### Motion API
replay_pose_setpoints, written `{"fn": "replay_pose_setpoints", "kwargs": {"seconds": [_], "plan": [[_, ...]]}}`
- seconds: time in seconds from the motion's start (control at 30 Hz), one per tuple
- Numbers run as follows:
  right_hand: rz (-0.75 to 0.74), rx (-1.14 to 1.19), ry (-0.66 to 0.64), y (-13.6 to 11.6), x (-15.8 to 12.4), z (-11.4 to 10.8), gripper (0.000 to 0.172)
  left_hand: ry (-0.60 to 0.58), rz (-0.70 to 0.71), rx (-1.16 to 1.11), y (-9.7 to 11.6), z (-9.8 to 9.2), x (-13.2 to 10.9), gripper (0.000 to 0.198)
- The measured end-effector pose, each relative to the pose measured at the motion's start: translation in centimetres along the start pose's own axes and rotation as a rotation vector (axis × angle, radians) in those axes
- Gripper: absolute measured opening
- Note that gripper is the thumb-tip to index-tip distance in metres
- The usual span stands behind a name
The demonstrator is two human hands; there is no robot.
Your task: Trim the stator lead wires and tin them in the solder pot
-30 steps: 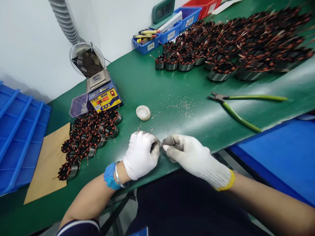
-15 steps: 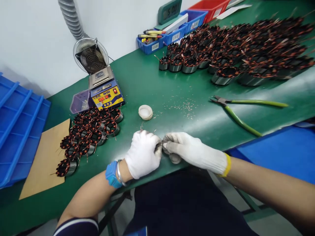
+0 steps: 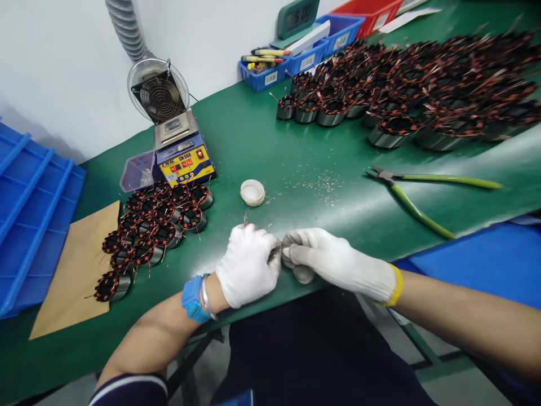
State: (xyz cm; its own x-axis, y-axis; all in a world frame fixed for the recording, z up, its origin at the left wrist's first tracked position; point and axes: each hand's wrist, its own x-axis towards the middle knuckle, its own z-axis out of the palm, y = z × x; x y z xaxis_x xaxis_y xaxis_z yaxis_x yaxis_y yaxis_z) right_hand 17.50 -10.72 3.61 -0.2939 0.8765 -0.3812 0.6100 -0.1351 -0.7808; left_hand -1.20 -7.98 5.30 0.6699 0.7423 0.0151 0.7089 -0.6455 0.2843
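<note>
My left hand, in a white glove, is closed around a small wound coil part at the near edge of the green table; only thin copper wire ends poke out above the glove. My right hand, also gloved, meets it fingertip to fingertip, pinching at wire I cannot make out between the two hands. A group of several copper-wound stator coils sits left of my left hand.
A large pile of stator coils fills the far right. Green-handled pliers lie to the right, a white round lid ahead. A solder pot with display, a fume fan, blue bins, blue trays and brown cardboard stand around.
Both hands stay together at the table's edge, working the same part; the view has shifted slightly, and my right wrist has drawn in a little.
</note>
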Motion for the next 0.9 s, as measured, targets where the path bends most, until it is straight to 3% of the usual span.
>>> {"fn": "replay_pose_setpoints", "kwargs": {"seconds": [0.07, 0.13, 0.2, 0.23, 0.3, 0.4, 0.47, 0.53, 0.6, 0.7, 0.77, 0.9], "plan": [[-0.158, -0.232, 0.152, 0.8, -0.2, -0.2, 0.019, -0.002, 0.001, -0.01, 0.1, -0.1, 0.0, 0.014], [-0.418, -0.553, 0.292, 1.7, -0.3, -0.6, 0.022, -0.004, -0.003, -0.011, 0.2, -0.2, 0.0, 0.016], [-0.606, -0.755, 0.316, 2.3, -0.3, -0.8, 0.029, -0.015, -0.008, -0.007, 0.2, -0.3, 0.1, 0.018], [-0.615, -0.763, 0.308, 2.2, -0.3, -0.8, 0.029, -0.018, -0.009, -0.004, 0.2, -0.3, 0.1, 0.018], [-0.46, -0.593, 0.271, 1.5, -0.2, -0.5, 0.025, -0.015, -0.005, 0.003, 0.2, -0.2, 0.1, 0.018], [-0.087, -0.057, 0.063, 0.2, -0.1, -0.1, 0.026, -0.014, 0.006, 0.005, 0.0, -0.1, 0.1, 0.016], [0.002, 0.107, -0.019, 0.0, -0.1, -0.1, 0.026, -0.022, 0.011, -0.006, 0.0, -0.1, 0.0, 0.015], [-0.124, -0.077, 0.093, 0.6, -0.2, -0.4, 0.021, -0.022, 0.012, -0.011, 0.0, -0.1, 0.0, 0.015], [-0.403, -0.434, 0.243, 1.5, -0.3, -0.9, 0.021, -0.021, 0.013, -0.003, 0.1, -0.1, 0.0, 0.016], [-0.744, -0.784, 0.259, 2.2, -0.2, -1.5, 0.031, -0.03, 0.015, 0.008, 0.1, -0.2, 0.1, 0.016], [-0.679, -0.764, 0.223, 2.0, -0.1, -1.3, 0.028, -0.04, 0.012, 0.005, 0.1, -0.2, 0.1, 0.015], [-0.146, -0.163, 0.059, 0.9, 0.0, -0.1, 0.024, -0.057, 0.03, -0.004, 0.1, -0.4, 0.1, 0.015]]}}
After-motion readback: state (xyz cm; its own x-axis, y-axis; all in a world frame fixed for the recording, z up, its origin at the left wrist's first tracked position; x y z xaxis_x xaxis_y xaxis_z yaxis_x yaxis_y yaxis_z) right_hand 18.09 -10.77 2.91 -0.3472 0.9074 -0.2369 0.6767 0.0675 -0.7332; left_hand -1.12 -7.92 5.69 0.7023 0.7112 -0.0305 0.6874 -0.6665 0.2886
